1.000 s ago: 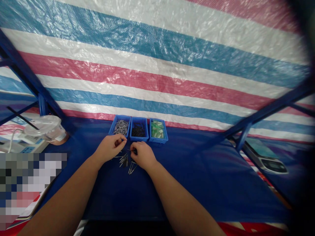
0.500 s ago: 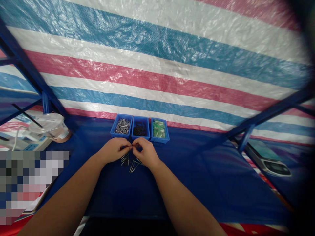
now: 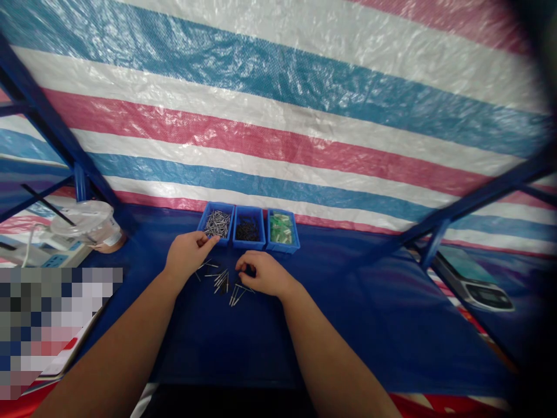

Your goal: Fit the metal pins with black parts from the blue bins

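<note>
My left hand (image 3: 188,253) is at the near edge of the blue bin of silver metal pins (image 3: 217,223), thumb and fingers close together; whether a pin is between them is too small to tell. My right hand (image 3: 264,273) hovers over the table with its fingers curled; anything at its fingertips is hidden or too small to make out. Between and below the hands lie several thin pins (image 3: 221,281) on the blue table, some with dark parts. The middle bin holds small black parts (image 3: 247,229), and the right bin holds green and whitish pieces (image 3: 281,228).
A lidded plastic cup (image 3: 89,223) with a black straw stands at the left beside a power strip (image 3: 65,255). Blue metal frame bars rise on both sides. A digital scale (image 3: 483,290) is at the right. Striped sheeting hangs behind the bins.
My hands have moved apart from their meeting point. The left went left towards the pin bin, the right slightly right and nearer me, uncovering more pins on the table.
</note>
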Demonstrator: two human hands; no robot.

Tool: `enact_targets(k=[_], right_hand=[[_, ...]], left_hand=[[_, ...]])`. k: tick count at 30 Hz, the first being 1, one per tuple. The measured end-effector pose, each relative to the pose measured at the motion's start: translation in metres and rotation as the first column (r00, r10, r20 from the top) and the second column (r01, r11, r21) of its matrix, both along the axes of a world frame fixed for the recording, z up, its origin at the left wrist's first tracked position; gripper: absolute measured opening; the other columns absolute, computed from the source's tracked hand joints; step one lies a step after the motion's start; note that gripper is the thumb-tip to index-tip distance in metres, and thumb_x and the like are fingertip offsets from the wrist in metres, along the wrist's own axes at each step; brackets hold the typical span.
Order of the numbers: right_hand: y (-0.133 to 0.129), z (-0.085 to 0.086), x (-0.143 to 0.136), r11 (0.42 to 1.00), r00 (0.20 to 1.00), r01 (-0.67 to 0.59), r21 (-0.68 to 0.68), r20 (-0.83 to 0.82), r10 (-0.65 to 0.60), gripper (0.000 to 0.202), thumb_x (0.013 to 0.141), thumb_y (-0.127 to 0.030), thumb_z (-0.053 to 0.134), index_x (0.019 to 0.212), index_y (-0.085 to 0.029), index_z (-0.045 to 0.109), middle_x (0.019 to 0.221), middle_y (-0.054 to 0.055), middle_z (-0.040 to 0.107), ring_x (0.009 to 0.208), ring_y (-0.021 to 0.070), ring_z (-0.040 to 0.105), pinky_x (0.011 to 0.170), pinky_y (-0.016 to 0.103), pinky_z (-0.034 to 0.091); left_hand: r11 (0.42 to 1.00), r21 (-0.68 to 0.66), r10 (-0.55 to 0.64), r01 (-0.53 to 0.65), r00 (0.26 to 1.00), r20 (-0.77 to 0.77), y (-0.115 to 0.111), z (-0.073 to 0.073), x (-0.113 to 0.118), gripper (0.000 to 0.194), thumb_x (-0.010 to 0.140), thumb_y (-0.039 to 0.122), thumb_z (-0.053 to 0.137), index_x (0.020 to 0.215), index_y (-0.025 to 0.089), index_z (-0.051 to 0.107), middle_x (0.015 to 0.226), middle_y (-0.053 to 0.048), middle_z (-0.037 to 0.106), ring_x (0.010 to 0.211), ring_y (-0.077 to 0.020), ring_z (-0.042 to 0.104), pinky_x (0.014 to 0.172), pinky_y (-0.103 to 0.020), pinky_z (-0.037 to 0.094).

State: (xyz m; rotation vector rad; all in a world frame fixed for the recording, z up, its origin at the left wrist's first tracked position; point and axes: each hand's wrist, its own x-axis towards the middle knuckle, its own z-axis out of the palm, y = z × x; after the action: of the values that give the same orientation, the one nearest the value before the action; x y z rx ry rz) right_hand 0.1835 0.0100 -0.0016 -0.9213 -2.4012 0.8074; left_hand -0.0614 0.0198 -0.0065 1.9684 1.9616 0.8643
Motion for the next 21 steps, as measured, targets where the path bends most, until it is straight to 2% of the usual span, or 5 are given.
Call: enact_targets(k=[5,15,21], right_hand=[[-0.0004,-0.0037,0.0019,0.998,0.995,-0.054,-0.035,0.086,0.057,0.027,0.070,-0.008,0.072,0.095,-0.019,0.074,0.093,0.002,0.066,0.083,0.0156,0.061,0.077,0.026,0.046],[-0.0009,-0.0095,-0.0036,1.000,0.990,0.006,0.029,0.141,-0.010,0.014,0.082,-0.007,0.063,0.090,-0.018,0.068,0.092,0.003,0.063,0.087,0.0160,0.060,0.081,0.027,0.045],[-0.0017,-0.0052,-0.0029,0.998,0.998,0.040,0.047,0.042,-0.042,0.015,0.083,-0.006,0.059,0.091,-0.018,0.062,0.089,0.002,0.062,0.083,0.0150,0.058,0.077,0.026,0.045]], left_hand=[[0.998,0.049,-0.048,0.048,0.999,-0.003,-0.0010,0.0009,0.0002,0.048,0.091,0.058,0.051,0.066,0.019,0.064,0.054,0.000,0.056,0.052,-0.0144,0.049,0.054,-0.028,0.026],[0.998,0.057,-0.039,0.033,0.993,0.107,0.0021,-0.0018,-0.0053,0.042,0.091,0.053,0.053,0.072,0.019,0.068,0.055,0.001,0.058,0.053,-0.0140,0.051,0.054,-0.026,0.032],[0.994,0.046,-0.107,0.101,0.984,0.146,0.0026,-0.0034,-0.0048,0.041,0.091,0.052,0.054,0.076,0.017,0.070,0.059,0.001,0.060,0.055,-0.0133,0.052,0.054,-0.025,0.034]])
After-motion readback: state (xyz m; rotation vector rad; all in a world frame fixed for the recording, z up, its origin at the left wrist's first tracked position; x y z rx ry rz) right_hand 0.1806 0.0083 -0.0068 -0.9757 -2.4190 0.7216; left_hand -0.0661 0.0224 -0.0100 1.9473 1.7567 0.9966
